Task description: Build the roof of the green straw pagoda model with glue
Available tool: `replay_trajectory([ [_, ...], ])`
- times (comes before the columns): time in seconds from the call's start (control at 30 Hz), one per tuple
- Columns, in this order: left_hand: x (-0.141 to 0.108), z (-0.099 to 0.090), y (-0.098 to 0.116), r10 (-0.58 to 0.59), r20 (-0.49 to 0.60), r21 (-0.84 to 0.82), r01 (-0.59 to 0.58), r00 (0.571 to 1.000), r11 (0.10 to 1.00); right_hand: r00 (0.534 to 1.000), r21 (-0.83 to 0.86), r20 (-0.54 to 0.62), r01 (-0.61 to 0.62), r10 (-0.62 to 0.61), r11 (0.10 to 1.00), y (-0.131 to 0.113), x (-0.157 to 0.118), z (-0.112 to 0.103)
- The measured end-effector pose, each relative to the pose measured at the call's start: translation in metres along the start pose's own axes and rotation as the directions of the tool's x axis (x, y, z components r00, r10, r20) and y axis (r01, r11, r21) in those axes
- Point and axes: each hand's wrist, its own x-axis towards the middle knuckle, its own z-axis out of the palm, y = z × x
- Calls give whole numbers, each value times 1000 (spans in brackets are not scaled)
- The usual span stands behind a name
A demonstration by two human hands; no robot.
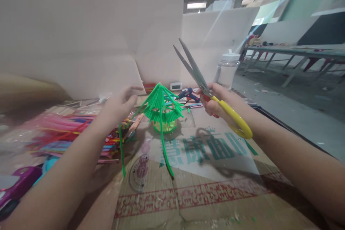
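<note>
A small green hut-like model (161,109) with a pointed roof of fuzzy green strips stands mid-view on a cardboard sheet (151,210). One long green strip (165,151) hangs from its roof down onto the cardboard. My right hand (215,97), right of the model, holds scissors (198,73) with a yellow handle; the blades point up and left, slightly apart. My left hand (125,102) is raised just left of the roof, fingers apart, nothing visible in it. Another green strip (122,151) lies below it.
Colourful fuzzy sticks in plastic (78,133) lie at the left, near a purple tool (24,185). Behind the model are a blue glue gun (188,94), a small white display (176,86) and a clear jar (228,70). White boards (88,32) stand at the back.
</note>
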Motion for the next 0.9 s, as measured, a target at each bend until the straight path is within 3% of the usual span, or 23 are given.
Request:
replay_trajectory([
  [0.07, -1, 0, 1, 30, 25, 1, -30, 999, 1000, 1000, 8, -2, -5, 5, 1000, -1, 0, -1],
  [0.13, -3, 0, 1, 25, 119, 6, -26, 993, 1000, 1000, 7, -22, -21, 21, 1000, -1, 1, -1],
  [0.23, -3, 4, 1, 8, 340, 7, -11, 940, 1000, 998, -6, -48, -45, 45, 999, -2, 3, 1],
  [0.3, -2, 10, 1, 35, 388, 2, -38, 921, 999, 997, -13, -54, -57, 57, 998, -2, 4, 2],
  [0.57, -4, 41, 6, 114, 120, -144, -96, 986, 985, 992, 24, 21, -125, 125, 992, -3, 2, 2],
  [0.73, -5, 60, -3, 164, 37, -171, -156, 986, 973, 993, 80, 82, -93, 87, 992, 4, 1, 3],
  [0.9, -6, 61, -4, 164, -19, -92, -165, 986, 982, 994, 142, 107, -41, 26, 989, 16, 2, 6],
])
